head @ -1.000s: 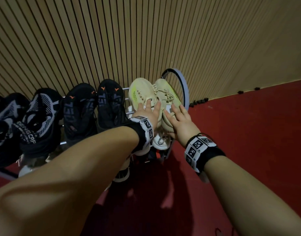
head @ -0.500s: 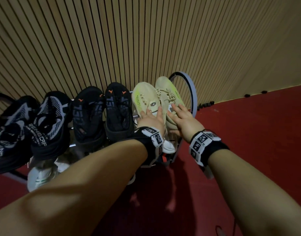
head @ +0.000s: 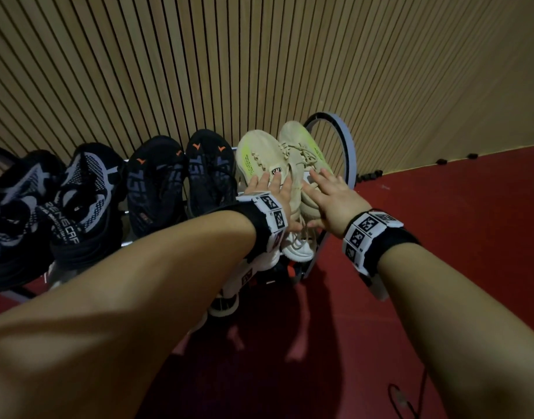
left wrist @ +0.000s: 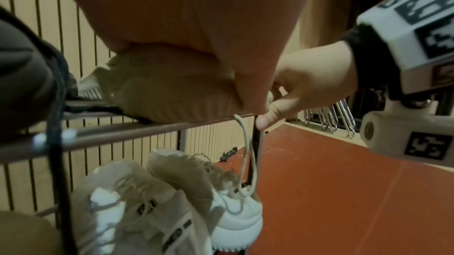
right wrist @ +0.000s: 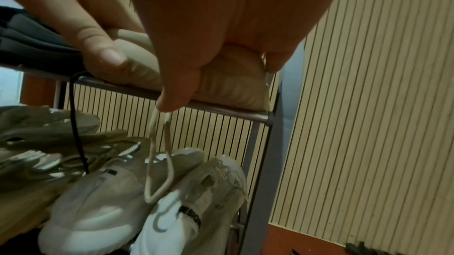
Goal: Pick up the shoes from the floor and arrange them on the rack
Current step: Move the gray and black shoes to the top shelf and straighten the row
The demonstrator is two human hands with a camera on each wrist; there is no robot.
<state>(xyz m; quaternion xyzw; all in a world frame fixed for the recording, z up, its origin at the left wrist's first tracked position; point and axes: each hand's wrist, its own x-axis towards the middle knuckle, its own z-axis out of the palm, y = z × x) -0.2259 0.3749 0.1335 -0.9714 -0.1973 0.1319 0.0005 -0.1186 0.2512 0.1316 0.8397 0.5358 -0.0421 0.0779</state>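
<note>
Cream pair [head: 285, 164] seated on top rail [left wrist: 147, 129]; left hand [head: 268, 189], right hand [head: 332, 198] flat, fingers extended, pressing heels. Step: final alignment. Next: lift palms clear.

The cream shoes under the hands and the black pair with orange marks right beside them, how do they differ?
The cream shoes are pale with a neon yellow-green stripe; the black pair is dark with small orange marks. The cream shoes sit at the rack's right end, the black pair nearer the middle. The left hand and right hand rest on the cream shoes; nothing touches the black pair. Both stand toes to the wall on the top shelf.
</note>
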